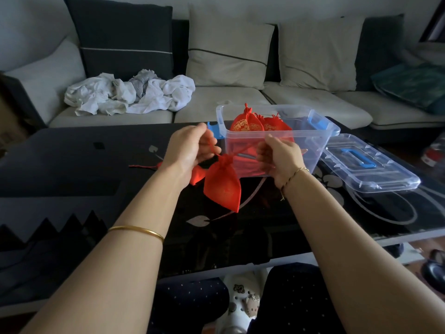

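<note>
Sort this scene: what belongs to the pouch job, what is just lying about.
In the job: red pouch, left hand, right hand, clear box, tied pouches inside, lid.
Lying about: laundry, cushions.

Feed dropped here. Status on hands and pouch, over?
Left hand, right hand each pinch a drawstring. Red pouch hangs between them. Clear bin close behind.

The pouch (pixel 222 186) at the centre of the frame is red cloth, matt and finely woven, gathered at its neck by a thin red cord (pixel 212 147). Right of centre, the box (pixel 310 141) is clear smooth plastic with blue plastic clasps — its lid (pixel 375 172) at mid right the same. Inside lie red cloth pouches (pixel 250 124) printed in shiny gold. The table (pixel 277 218) below is glossy black glass. The sofa (pixel 216 104) along the top is matt cloth.
</note>
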Tool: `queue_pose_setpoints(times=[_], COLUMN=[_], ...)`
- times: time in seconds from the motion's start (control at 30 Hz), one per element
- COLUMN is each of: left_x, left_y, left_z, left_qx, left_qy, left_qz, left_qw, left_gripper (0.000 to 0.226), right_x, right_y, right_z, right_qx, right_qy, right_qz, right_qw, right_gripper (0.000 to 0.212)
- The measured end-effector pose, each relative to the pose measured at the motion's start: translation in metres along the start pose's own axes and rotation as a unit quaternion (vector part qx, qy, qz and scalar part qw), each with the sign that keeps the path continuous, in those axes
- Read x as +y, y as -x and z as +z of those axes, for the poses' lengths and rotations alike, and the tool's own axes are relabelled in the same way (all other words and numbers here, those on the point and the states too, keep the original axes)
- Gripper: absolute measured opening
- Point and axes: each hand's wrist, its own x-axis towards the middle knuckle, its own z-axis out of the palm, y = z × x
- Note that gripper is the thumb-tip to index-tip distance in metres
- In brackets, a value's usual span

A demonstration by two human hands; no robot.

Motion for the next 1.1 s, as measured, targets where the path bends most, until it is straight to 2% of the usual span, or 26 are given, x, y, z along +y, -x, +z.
queue_pose_setpoints(times=[0.17, 0.27, 0.33, 0.43, 0.5, 0.57, 0.67, 0.77, 0.87, 1.0, 1.1], left_x=[0.000, -0.001, -0.001, -0.003, -0.004, -0.005, -0.008, -0.010, -0.012, -0.012, -0.012], left_y=[0.007, 0.009, 0.010, 0.008, 0.008, 0.006, 0.003, 0.000, -0.002, -0.002, -0.002], left_z=[0.004, 0.006, 0.006, 0.006, 0.006, 0.006, 0.005, 0.004, 0.004, 0.003, 0.007], left_qx=[-0.105, -0.131, -0.134, -0.125, -0.119, -0.119, -0.108, -0.069, -0.029, -0.018, -0.008], left_qy=[-0.133, -0.158, -0.174, -0.175, -0.174, -0.163, -0.158, -0.172, -0.177, -0.154, -0.153], left_qz=[0.001, 0.007, 0.022, 0.030, 0.027, 0.027, 0.034, 0.041, 0.037, 0.019, 0.016], left_qw=[0.986, 0.979, 0.975, 0.976, 0.977, 0.979, 0.981, 0.982, 0.983, 0.988, 0.988], left_gripper=[0.011, 0.002, 0.005, 0.009, 0.013, 0.015, 0.015, 0.012, 0.013, 0.016, 0.015], right_x=[-0.015, -0.018, -0.018, -0.017, -0.016, -0.015, -0.013, -0.011, -0.006, 0.000, 0.003], right_y=[0.013, 0.020, 0.022, 0.019, 0.018, 0.020, 0.022, 0.018, 0.014, 0.016, 0.016], right_z=[0.018, 0.025, 0.027, 0.027, 0.025, 0.024, 0.024, 0.023, 0.017, 0.014, 0.017], right_qx=[-0.073, -0.098, -0.111, -0.105, -0.117, -0.153, -0.174, -0.159, -0.151, -0.152, -0.140], right_qy=[0.053, 0.100, 0.127, 0.139, 0.124, 0.103, 0.087, 0.093, 0.142, 0.287, 0.325], right_qz=[-0.129, -0.174, -0.191, -0.161, -0.093, -0.039, -0.030, -0.047, -0.095, -0.222, -0.276], right_qw=[0.988, 0.975, 0.967, 0.971, 0.981, 0.982, 0.981, 0.982, 0.974, 0.919, 0.894], right_gripper=[0.035, 0.033, 0.031, 0.033, 0.035, 0.026, 0.013, 0.012, 0.019, 0.022, 0.016])
